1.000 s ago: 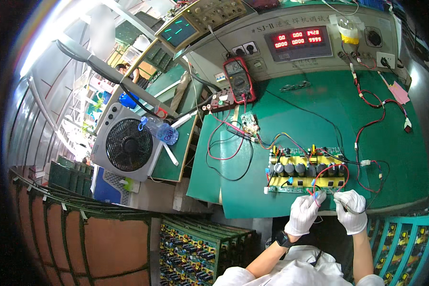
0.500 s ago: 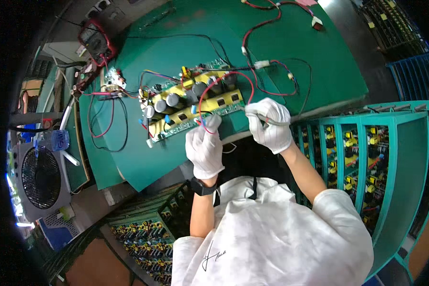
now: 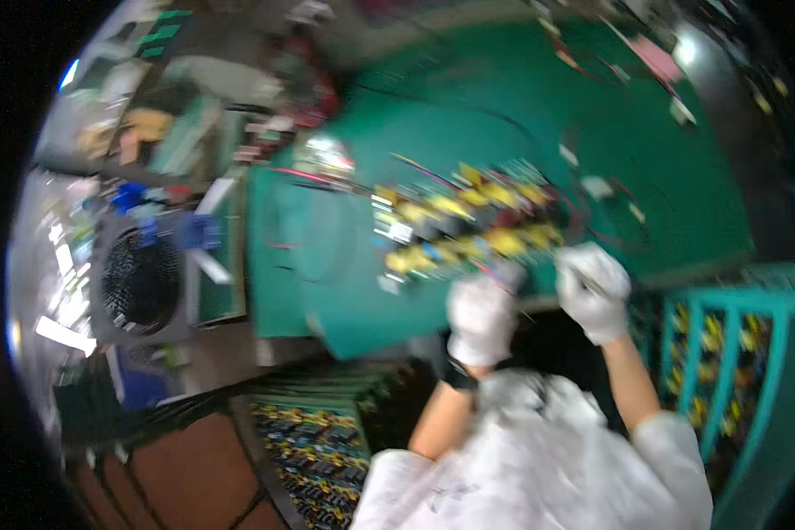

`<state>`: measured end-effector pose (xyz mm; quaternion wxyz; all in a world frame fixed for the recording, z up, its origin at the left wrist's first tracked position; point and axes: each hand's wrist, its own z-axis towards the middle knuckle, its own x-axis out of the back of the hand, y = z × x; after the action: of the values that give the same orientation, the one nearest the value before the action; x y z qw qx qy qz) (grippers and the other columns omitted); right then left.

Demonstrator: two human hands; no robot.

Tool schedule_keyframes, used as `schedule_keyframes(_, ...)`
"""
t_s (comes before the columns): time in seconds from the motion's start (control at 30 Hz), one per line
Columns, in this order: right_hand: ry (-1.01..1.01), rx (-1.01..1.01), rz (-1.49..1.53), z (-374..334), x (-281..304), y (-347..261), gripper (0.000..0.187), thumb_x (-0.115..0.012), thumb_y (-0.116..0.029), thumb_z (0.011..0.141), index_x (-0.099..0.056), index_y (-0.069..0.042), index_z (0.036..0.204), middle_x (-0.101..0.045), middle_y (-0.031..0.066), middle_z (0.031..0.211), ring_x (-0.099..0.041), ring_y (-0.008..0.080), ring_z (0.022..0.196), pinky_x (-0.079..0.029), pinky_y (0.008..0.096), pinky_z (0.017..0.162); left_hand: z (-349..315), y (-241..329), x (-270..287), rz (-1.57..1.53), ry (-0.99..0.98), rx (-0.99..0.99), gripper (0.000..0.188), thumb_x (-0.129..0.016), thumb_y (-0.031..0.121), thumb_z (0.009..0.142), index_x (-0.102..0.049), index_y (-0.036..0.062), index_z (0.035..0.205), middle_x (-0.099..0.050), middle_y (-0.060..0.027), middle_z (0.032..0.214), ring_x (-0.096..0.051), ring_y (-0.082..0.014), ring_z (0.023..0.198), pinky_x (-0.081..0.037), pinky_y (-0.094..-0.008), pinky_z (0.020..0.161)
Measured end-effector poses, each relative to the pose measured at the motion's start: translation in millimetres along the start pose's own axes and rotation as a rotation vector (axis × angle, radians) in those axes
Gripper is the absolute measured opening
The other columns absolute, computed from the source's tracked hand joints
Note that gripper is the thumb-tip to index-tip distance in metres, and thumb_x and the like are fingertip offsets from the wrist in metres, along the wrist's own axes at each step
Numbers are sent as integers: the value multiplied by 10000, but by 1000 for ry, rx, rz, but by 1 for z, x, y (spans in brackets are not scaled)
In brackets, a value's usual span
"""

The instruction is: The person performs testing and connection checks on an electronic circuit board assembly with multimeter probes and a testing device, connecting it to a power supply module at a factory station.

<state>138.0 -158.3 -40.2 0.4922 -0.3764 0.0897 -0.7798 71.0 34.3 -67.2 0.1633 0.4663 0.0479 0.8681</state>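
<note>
Motion blur softens this moment. A circuit board (image 3: 503,241) with yellow transformers and dark round capacitors lies on the green bench mat (image 3: 397,314). My left hand (image 3: 483,318), in a white glove, is closed at the board's near edge. It pinches a thin red wire (image 3: 495,278) over the board; its fingertips are smeared. Just right of the board, my gloved right hand (image 3: 594,291) is closed round a slim grey tool (image 3: 594,286) that looks like tweezers. The tool's tip cannot be made out.
A red multimeter (image 3: 314,88) stands at the back left, near a small lit board (image 3: 325,157) with leads. Cables with white connectors (image 3: 597,187) lie right of the board. A fan (image 3: 140,278) is at far left. Racks of boards (image 3: 314,459) flank me; a teal rack (image 3: 760,353) is right.
My view has swung left, so the whole scene shifts right and blurs. Both hands stay closed beside the board, with the tool still in my right hand.
</note>
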Motion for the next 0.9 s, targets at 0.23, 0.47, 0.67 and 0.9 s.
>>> schedule_keyframes(0.23,-31,-18,-38,-22,8,3,195,-695,16,833,-623,-100,972,-666,89,874,-663,316,785,-508,411,673,-3,13,-2,-181,181,-7,498,-710,-48,772,-732,162,1223,-704,-40,1018,-660,-239,832,-563,-351,732)
schedule_keyframes(0.47,-95,-176,108,2,13,-7,122,-666,35,882,-626,-52,958,-659,140,871,-665,358,802,-540,425,721,0,-2,-11,-263,140,-50,376,-666,-43,788,-739,115,1121,-709,-68,963,-661,-264,820,-543,-379,724)
schedule_keyframes(0.67,-218,-31,293,58,37,-8,141,-739,-27,903,-679,-20,1030,-668,129,979,-664,278,905,-536,368,818,17,-3,-6,-150,265,-26,319,-748,-39,788,-746,150,1044,-659,-38,853,-617,-254,742,-519,-370,661)
schedule_keyframes(0.9,-52,-329,442,119,31,44,220,-687,-122,966,-625,9,1131,-728,101,966,-733,158,892,-581,308,794,11,11,-15,-198,283,-10,448,-756,-76,785,-727,149,1172,-716,-39,980,-661,-256,805,-560,-366,748)
